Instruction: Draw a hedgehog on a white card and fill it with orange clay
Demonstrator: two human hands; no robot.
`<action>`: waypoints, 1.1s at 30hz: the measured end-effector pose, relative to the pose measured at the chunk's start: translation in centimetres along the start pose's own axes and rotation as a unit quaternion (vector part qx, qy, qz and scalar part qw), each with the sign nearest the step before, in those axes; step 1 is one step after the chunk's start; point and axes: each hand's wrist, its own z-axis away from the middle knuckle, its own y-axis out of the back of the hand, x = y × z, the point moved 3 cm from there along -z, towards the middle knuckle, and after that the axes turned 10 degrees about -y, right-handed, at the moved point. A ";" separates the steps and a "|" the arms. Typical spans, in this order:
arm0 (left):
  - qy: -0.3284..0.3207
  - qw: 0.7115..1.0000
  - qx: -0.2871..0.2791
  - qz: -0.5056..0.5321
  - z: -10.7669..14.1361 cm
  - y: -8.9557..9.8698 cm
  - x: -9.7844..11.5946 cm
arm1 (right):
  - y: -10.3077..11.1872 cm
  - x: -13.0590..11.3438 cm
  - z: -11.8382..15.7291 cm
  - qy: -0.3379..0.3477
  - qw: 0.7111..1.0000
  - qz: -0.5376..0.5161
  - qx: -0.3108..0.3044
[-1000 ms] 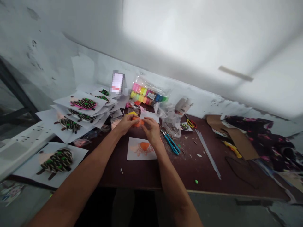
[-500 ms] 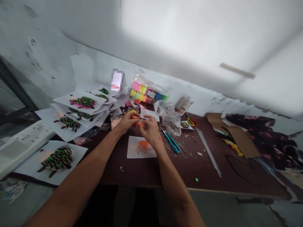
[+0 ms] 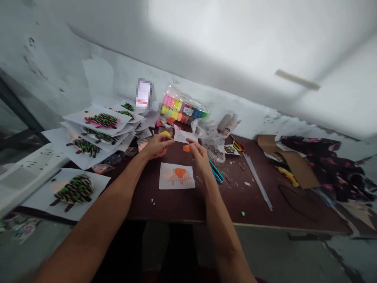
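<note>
My right hand (image 3: 199,154) pinches a small piece of orange modelling clay (image 3: 186,148) between thumb and fingertips, above the table. To its left, my left hand (image 3: 157,145) is closed, with more orange material (image 3: 161,153) showing under its fingers, probably clay; its exact shape is hidden. Below and between the hands lies a small white card (image 3: 165,184) with an orange hedgehog outline. A flat patch of orange clay (image 3: 180,173) covers part of the drawn body. Teal-handled pliers or cutters (image 3: 216,171) lie beside my right wrist, partly covered by it.
Paper sheets with finished hedgehogs (image 3: 103,120) are stacked at the left. A multicoloured clay pack (image 3: 184,108) leans on the wall, with a crumpled plastic bag (image 3: 209,137) before it. Scissors (image 3: 238,144), clear sticks (image 3: 257,182) and a yellow cutter (image 3: 288,176) lie at the right.
My hands have moved apart after being together over the orange clay. A piece of it is now in my right hand, and the hedgehog card is fully uncovered.
</note>
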 end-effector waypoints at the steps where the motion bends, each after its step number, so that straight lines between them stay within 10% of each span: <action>1: -0.008 0.999 -0.039 -0.026 0.1 -0.1 0.0 | 0.1 0.2 0.5 -0.003 1.000 -0.001 -0.014; 8: -0.028 0.959 -0.223 -0.171 0.2 -0.3 -1.5 | 0.0 1.1 4.4 0.040 0.988 0.134 -0.068; 33: 0.004 0.930 -0.230 -0.286 0.1 -0.7 -2.6 | -2.8 1.7 6.7 0.027 0.957 0.283 -0.057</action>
